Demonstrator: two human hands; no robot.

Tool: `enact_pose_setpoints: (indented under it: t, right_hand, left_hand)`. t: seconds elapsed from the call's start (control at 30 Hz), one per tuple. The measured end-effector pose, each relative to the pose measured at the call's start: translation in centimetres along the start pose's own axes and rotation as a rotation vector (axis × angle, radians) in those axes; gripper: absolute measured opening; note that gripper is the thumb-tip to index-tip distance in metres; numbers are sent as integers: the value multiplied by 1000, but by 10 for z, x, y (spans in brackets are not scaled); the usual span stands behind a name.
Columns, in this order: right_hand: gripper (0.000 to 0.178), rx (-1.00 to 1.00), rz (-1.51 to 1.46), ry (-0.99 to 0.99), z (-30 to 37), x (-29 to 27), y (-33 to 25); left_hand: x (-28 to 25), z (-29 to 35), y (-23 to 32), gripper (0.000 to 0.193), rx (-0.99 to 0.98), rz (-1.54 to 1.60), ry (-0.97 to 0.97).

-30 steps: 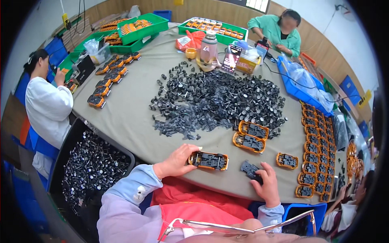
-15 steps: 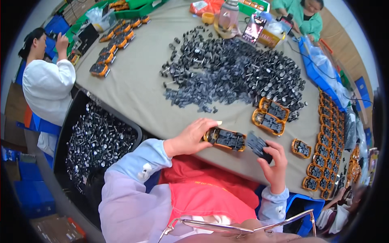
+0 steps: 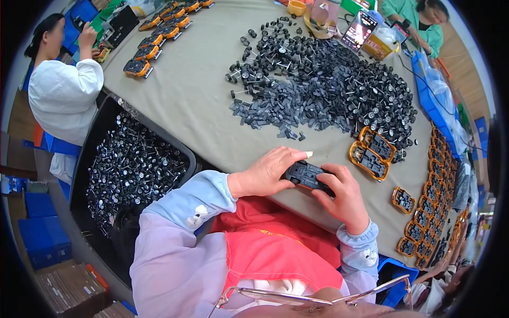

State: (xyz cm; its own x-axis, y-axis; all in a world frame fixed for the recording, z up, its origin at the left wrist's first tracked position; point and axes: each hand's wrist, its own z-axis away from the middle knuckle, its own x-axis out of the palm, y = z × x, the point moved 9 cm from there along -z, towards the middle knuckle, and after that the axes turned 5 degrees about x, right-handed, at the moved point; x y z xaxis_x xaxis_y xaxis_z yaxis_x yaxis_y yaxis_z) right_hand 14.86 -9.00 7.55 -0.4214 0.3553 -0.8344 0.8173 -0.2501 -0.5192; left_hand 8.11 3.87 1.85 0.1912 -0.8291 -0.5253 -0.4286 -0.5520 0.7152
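From here I see the black base plate, a moment ago apart in the right hand, now over the orange car body; I'd judge it's being seated. Left hand at nine o'clock, right at three, they clamp the pair near the desk edge, six o'clock from the wheel heap.
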Motion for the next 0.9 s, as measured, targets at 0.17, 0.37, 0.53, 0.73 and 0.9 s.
enact_pose_setpoints:
  t: [0.17,0.37,0.53,0.73,0.9]
  right_hand:
    - [45,25,49,-12,0,3,1]
    - [73,235,-118,94,26,-8,41]
    - [75,299,-210,36,32,5,52]
    - [73,327,-281,30,36,14,62]
    - [56,453,-604,-50,39,17,80]
  left_hand:
    - [2,-3,-1,82,0,-12,-20]
    - [-8,-11,22,69,41,-174,41]
    - [1,-30,42,49,79,-305,-1]
    - [23,-36,48,30,137,-387,-139]
    - [37,-22,71,35,256,-605,-165]
